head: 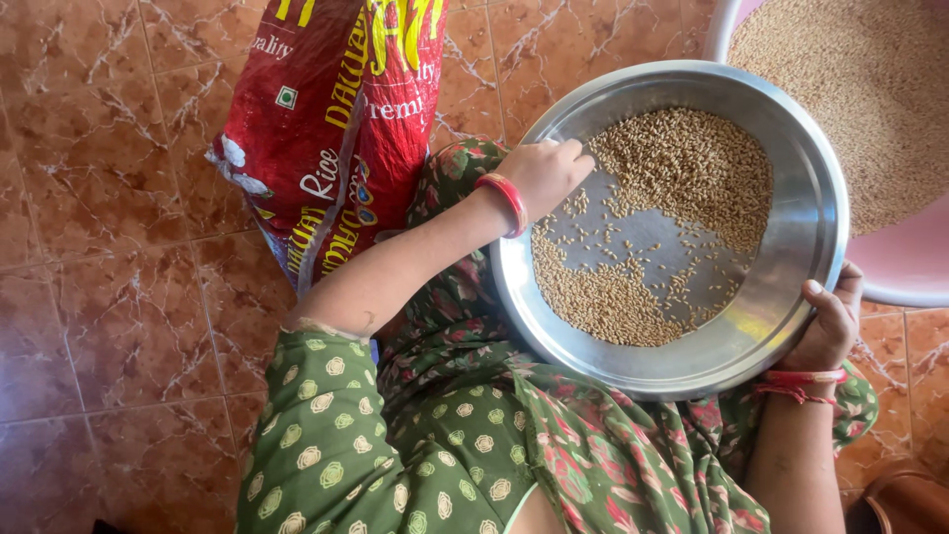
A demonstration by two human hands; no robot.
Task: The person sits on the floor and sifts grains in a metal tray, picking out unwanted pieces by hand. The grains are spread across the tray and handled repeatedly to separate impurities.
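A round steel plate [803, 213] rests tilted on my lap, which is covered in green floral cloth. It holds wheat grains [692, 163], one heap at the upper right and another [598, 297] at the lower left, with a bare strip between them. My left hand [542, 173], with a red bangle at the wrist, reaches over the plate's left rim. Its bent fingertips touch the grains at the edge of the upper heap and grip nothing. My right hand [830, 321] holds the plate's lower right rim, thumb on top, with red thread around the wrist.
A red printed rice sack [326, 129] lies on the brown marble-pattern floor tiles [109, 247] to my left. A pink tub [905, 257] full of wheat grain stands at the upper right, just behind the plate. A brown rounded object [905, 499] shows at the bottom right corner.
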